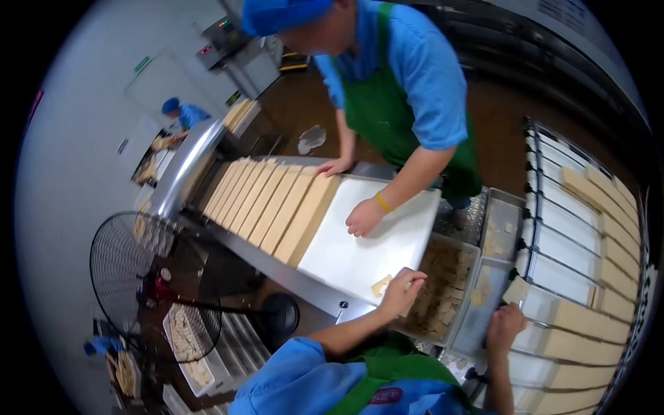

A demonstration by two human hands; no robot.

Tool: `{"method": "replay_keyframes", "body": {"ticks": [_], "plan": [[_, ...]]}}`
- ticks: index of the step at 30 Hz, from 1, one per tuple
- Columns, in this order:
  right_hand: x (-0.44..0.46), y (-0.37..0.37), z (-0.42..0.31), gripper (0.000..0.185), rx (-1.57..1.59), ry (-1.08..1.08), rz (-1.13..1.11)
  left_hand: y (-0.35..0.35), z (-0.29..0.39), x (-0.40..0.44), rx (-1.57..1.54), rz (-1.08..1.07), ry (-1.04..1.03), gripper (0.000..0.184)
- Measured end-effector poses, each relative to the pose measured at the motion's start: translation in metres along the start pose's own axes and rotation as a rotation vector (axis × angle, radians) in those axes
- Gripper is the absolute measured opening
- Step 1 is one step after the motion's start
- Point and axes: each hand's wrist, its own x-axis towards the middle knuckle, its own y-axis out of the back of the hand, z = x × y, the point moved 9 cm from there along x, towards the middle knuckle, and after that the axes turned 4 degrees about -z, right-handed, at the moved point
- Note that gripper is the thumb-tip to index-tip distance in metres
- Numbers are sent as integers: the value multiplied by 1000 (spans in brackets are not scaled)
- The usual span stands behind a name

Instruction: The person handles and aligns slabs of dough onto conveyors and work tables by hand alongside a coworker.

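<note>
Brown floor (294, 114), scrap-filled bin (437, 287), left fingers (413, 278) narrow, right fingers (510, 312) around pale piece (516, 290).

The left hand (403, 292) has bent fingers, the bare left forearm (351, 333) slanting behind it. Well apart, the right hand (506, 326) is curled, the right forearm (499, 384) behind it.

Pale strips in a row on the conveyor (283, 273).
</note>
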Motion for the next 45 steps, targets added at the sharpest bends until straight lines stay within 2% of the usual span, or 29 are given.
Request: {"method": "replay_keyframes", "body": {"ticks": [2, 4, 7, 9, 10, 12, 13, 15, 16, 18, 22, 26, 29, 30, 31, 34, 36, 38, 40, 43, 45], "plan": [[3, -29, -49, 9, 83, 93, -133, 62, -14, -8, 36, 188, 62, 15], [9, -49, -99, 12, 136, 192, -207, 127, -20, -20, 152, 411, -6, 14], [18, -80, -165, 18, 240, 302, -312, 224, -57, -44, 291, 688, 89, 16], [25, -100, -207, 22, 322, 362, -360, 290, -106, -63, 284, 808, 237, 30], [29, -108, -224, 22, 315, 368, -363, 315, -129, -71, 277, 814, 240, 30], [37, -126, -260, 23, 383, 406, -412, 364, -172, -87, 600, 843, 471, 50], [44, -133, -279, 24, 404, 419, -424, 380, -183, -89, 590, 843, 470, 50], [57, -148, -315, 24, 424, 437, -432, 402, -230, -96, 545, 721, 821, 69], [64, -156, -333, 24, 454, 456, -443, 408, -234, -92, 534, 718, 816, 69], [79, -172, -364, 27, 430, 469, -458, 407, -252, -82, 543, 516, 880, 78], [113, -230, -409, 34, 436, 489, -471, 404, -260, -64, 496, 448, 861, 85], [147, -337, -424, 49, 249, 358, -493, 398, -238, -45, 480, 382, 741, 86], [179, -427, -426, 65, 43, 203, -596, 393, -241, -43, 553, 276, 783, 87], [191, -450, -427, 70, -26, 160, -630, 392, -242, -43, 673, 245, 794, 88], [208, -461, -434, 72, -48, 109, -663, 390, -242, -41, 791, 213, 801, 90], [249, -498, -451, 74, -88, -18, -740, 388, -250, -42, 814, 116, 821, 94], [268, -518, -460, 74, -158, -5, -712, 383, -255, -39, 881, 78, 763, 95], [274, -523, -462, 77, -108, -102, -782, 383, -253, -39, 868, 39, 800, 96], [271, -531, -460, 79, -136, -107, -867, 381, -251, -34, 932, -7, 769, 96], [274, -514, -450, 81, -76, -176, -848, 379, -250, -37, 720, -62, 922, 98], [272, -487, -432, 83, -42, -291, -833, 374, -274, -54, 799, -59, 771, 100]]}}
